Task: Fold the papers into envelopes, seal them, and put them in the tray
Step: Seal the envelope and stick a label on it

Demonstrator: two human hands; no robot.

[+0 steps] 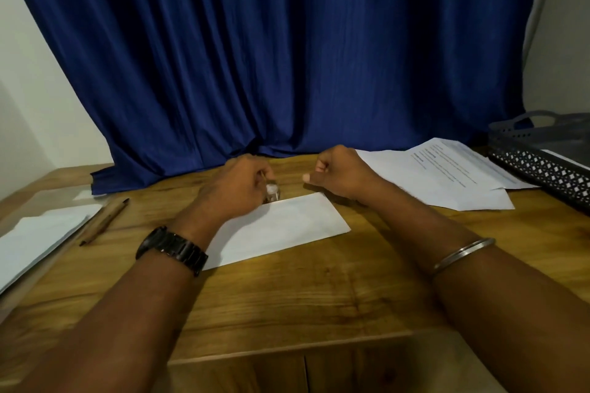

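A white envelope (281,226) lies flat on the wooden table (287,297) in front of me. My left hand (236,185) is at the envelope's far left corner, its fingers curled round a small clear tape roll (273,191). My right hand (338,174) hovers at the far right corner with curled fingers and the thumb pointing left; whether it pinches a strip of tape I cannot tell. Printed papers (447,169) lie at the right. A dark perforated tray (539,166) stands at the far right edge.
A stack of white sheets (35,239) lies at the left on a glass-topped part of the table, with a brown pencil (103,222) beside it. A blue curtain (287,57) hangs right behind the table's back edge.
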